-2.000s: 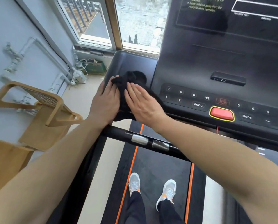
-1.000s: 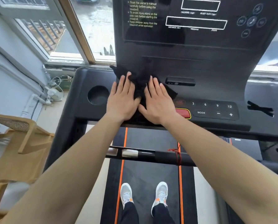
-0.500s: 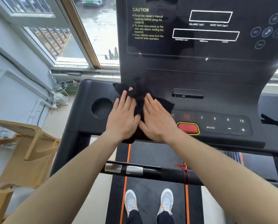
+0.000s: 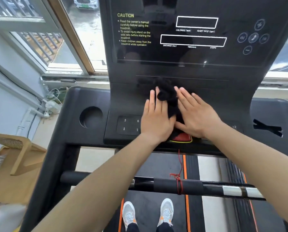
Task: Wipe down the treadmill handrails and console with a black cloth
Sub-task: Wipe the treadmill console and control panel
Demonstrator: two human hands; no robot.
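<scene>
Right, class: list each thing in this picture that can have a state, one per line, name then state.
cloth: bunched, pressed on the console
left hand: flat, fingers spread, on the cloth
right hand: flat, on the cloth
display: blank
cup holder: empty
red button: partly covered
red cord: tied round the handlebar

On the console display panel [image 4: 196, 36] we read a yellow heading, "CAUTION" [image 4: 125, 15], with three white bullet lines beneath: "Read the owner's manual carefully before using the treadmill", "To avoid injury, stand on the side rails before starting the treadmill", "Keep children away from the treadmill while operation." Under the upper readout box we read "CALORIES (kcal)"; under the lower box, "DISTANCE (km)" [image 4: 169, 45]. The neighbouring captions are too blurred. On the left keypad [image 4: 129, 125] we read "3" and "6"; at the right, "12" [image 4: 234, 127].
</scene>
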